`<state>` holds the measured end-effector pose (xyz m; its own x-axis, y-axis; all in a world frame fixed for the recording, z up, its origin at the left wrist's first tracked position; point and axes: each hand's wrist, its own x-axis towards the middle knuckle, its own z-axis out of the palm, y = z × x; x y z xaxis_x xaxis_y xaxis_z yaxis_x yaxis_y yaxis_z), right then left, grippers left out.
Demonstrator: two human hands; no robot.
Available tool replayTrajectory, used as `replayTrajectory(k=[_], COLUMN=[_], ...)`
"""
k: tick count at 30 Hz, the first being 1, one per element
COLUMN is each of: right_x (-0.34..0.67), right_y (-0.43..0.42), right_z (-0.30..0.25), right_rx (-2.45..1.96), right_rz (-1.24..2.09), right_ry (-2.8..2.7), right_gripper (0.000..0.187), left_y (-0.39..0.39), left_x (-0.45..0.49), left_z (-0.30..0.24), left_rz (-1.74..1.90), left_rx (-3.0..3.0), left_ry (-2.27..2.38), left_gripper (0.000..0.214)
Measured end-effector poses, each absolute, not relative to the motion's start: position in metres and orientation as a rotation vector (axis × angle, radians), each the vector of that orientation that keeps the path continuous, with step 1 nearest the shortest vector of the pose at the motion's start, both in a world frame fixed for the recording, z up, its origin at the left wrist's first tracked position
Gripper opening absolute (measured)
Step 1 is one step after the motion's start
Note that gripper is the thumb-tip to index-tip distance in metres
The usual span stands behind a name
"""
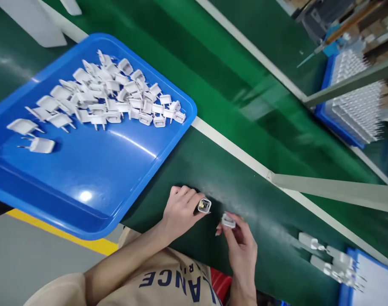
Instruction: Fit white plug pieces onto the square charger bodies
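My left hand is closed around a small white charger body, its open end with metal parts facing out. Just to its right, my right hand pinches a small white plastic cap between fingertips. The two pieces are a short gap apart, above the dark green work surface. A blue tray at the left holds several white plug parts with two pins each, heaped at its far side.
Assembled white chargers lie at the lower right beside a blue-edged tray. A green conveyor belt runs diagonally behind a white rail. A blue crate of white parts stands at the far right. A yellow floor line shows below the tray.
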<state>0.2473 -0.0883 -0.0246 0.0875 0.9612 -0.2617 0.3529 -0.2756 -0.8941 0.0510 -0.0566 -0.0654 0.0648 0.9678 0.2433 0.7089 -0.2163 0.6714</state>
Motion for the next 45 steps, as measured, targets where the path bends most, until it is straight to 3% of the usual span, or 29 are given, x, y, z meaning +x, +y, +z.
replayTrajectory(k=[3, 5, 11, 17, 23, 30, 37, 45], right_x=[0.237, 0.23, 0.21, 0.22, 0.233, 0.229, 0.221, 0.22], right_y=[-0.077, -0.065, -0.037, -0.027, -0.022, -0.019, -0.015, -0.015], right_z=[-0.006, 0.004, 0.008, 0.015, 0.022, 0.013, 0.012, 0.006], right_rx=[-1.766, -1.657, -1.331, -1.16, -1.057, -0.962, -0.936, -0.967], right_rz=[0.91, 0.708, 0.29, 0.443, 0.203, 0.251, 0.264, 0.425], right_ry=[-1.707, -2.059, -2.739, -2.675, -2.873, -2.93, -2.902, -2.786], right_gripper=[0.026, 0.018, 0.033, 0.026, 0.026, 0.027, 0.019, 0.019], left_y=[-0.057, -0.058, -0.063, -0.064, -0.065, -0.066, -0.064, -0.064], left_x=[0.05, 0.049, 0.044, 0.042, 0.039, 0.04, 0.041, 0.044], left_z=[-0.063, -0.064, -0.068, -0.069, -0.069, -0.067, -0.069, -0.072], left_rz=[0.922, 0.937, 0.985, 1.024, 1.038, 1.015, 1.035, 1.116], left_rx=[1.997, 1.985, 1.854, 1.806, 1.867, 1.794, 1.756, 1.739], left_ry=[1.661, 1.643, 1.488, 1.462, 1.424, 1.411, 1.422, 1.447], left_gripper=[0.011, 0.02, 0.037, 0.016, 0.033, 0.044, 0.026, 0.022])
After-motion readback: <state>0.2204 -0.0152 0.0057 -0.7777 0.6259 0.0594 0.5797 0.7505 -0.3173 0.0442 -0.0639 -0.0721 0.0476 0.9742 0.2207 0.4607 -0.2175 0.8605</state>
